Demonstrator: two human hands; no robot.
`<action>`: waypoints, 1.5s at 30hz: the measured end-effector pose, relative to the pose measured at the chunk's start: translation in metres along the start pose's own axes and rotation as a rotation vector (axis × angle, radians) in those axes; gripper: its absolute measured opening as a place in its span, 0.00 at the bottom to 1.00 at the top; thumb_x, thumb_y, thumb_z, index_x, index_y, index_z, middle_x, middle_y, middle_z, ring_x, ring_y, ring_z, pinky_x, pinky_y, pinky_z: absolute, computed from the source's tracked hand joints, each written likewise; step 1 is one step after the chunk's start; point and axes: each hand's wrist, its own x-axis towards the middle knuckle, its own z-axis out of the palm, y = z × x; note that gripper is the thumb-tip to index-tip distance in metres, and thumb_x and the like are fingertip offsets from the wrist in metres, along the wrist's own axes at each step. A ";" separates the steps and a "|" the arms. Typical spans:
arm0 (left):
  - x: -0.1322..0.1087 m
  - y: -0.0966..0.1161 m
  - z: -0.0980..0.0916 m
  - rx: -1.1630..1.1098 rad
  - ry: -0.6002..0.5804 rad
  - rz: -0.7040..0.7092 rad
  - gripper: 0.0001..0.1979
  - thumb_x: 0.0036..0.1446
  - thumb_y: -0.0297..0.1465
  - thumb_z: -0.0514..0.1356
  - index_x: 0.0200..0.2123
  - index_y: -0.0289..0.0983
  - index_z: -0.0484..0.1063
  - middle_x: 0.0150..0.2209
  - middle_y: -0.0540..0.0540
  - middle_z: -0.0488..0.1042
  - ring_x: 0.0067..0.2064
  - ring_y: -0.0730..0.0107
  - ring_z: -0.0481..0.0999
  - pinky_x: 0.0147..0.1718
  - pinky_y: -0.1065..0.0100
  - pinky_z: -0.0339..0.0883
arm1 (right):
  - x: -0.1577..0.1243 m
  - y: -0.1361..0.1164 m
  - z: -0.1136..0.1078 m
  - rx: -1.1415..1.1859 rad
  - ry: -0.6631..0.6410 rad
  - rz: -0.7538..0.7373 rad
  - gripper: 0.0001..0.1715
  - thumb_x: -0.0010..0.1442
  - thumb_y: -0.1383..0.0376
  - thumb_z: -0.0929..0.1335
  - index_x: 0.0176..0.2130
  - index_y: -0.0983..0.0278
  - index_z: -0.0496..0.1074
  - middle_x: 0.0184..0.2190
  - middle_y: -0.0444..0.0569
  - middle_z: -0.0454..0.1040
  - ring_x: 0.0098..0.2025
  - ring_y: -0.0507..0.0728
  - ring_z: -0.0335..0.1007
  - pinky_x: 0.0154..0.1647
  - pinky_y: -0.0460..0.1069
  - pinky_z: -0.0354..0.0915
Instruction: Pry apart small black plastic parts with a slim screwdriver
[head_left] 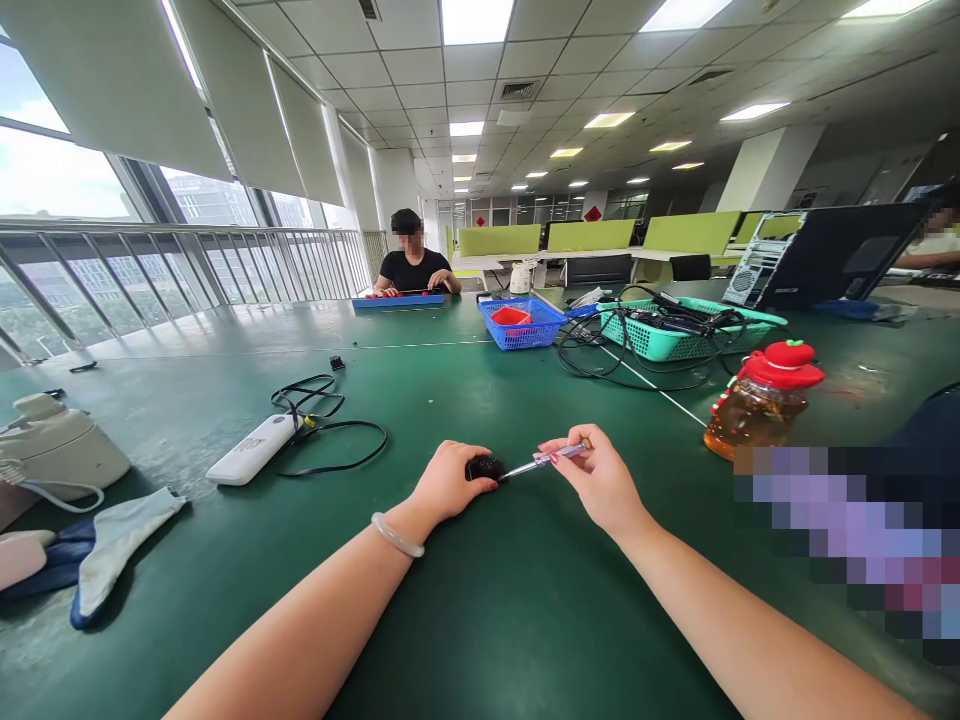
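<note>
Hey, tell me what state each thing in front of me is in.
Left hand: holding the black object
Right hand: gripping the screwdriver
Screwdriver: tip at the black object
Bottle: red lid on
Blue basket: red container inside
Green basket: heaped with cables
White device: lying flat
Ceiling lights: lit
Blinds: partly lowered

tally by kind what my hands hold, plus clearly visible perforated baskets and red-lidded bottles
Slim screwdriver-like tool with silvery shaft: 1
Small rounded black object: 1
Perforated plastic baskets (blue basket, turquoise basket): 2
Clear red-lidded bottle holding amber liquid: 1
Total: 5
</note>
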 end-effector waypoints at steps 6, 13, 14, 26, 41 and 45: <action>0.000 0.001 0.000 0.006 -0.015 0.014 0.19 0.50 0.37 0.68 0.47 0.42 0.78 0.46 0.47 0.80 0.51 0.55 0.72 0.54 0.57 0.66 | -0.010 -0.005 0.004 -0.098 -0.093 -0.113 0.10 0.60 0.58 0.68 0.39 0.59 0.64 0.39 0.52 0.80 0.45 0.60 0.79 0.47 0.56 0.74; -0.001 -0.001 0.002 0.008 -0.007 0.017 0.18 0.51 0.37 0.67 0.47 0.42 0.77 0.45 0.46 0.80 0.51 0.56 0.72 0.54 0.58 0.65 | -0.021 -0.015 0.006 -0.323 -0.215 -0.347 0.05 0.63 0.68 0.63 0.36 0.59 0.68 0.41 0.48 0.81 0.50 0.59 0.77 0.50 0.56 0.74; -0.001 -0.001 0.002 0.010 -0.005 0.018 0.18 0.51 0.37 0.67 0.47 0.42 0.77 0.45 0.46 0.80 0.51 0.56 0.72 0.54 0.58 0.65 | -0.022 -0.017 0.007 -0.338 -0.228 -0.370 0.07 0.62 0.69 0.63 0.35 0.59 0.68 0.42 0.48 0.81 0.50 0.59 0.77 0.49 0.55 0.75; -0.001 0.000 0.001 0.028 0.005 0.027 0.18 0.52 0.35 0.66 0.47 0.43 0.77 0.47 0.47 0.79 0.52 0.56 0.72 0.55 0.57 0.65 | -0.022 -0.025 0.008 -0.498 -0.452 -0.651 0.18 0.57 0.79 0.60 0.35 0.58 0.70 0.39 0.44 0.80 0.47 0.56 0.77 0.60 0.63 0.66; -0.001 0.001 0.001 0.029 0.011 0.023 0.18 0.52 0.33 0.64 0.48 0.42 0.76 0.46 0.47 0.79 0.52 0.56 0.72 0.53 0.58 0.66 | -0.026 -0.019 0.017 -0.632 -0.595 -0.726 0.20 0.47 0.81 0.61 0.29 0.59 0.72 0.39 0.45 0.80 0.49 0.58 0.73 0.60 0.63 0.63; -0.001 -0.001 0.001 0.009 0.009 0.017 0.22 0.53 0.34 0.65 0.52 0.42 0.74 0.48 0.46 0.78 0.52 0.56 0.72 0.53 0.57 0.66 | -0.020 -0.018 0.009 -0.524 -0.475 -0.677 0.21 0.48 0.82 0.59 0.29 0.59 0.70 0.41 0.45 0.80 0.49 0.58 0.75 0.58 0.63 0.65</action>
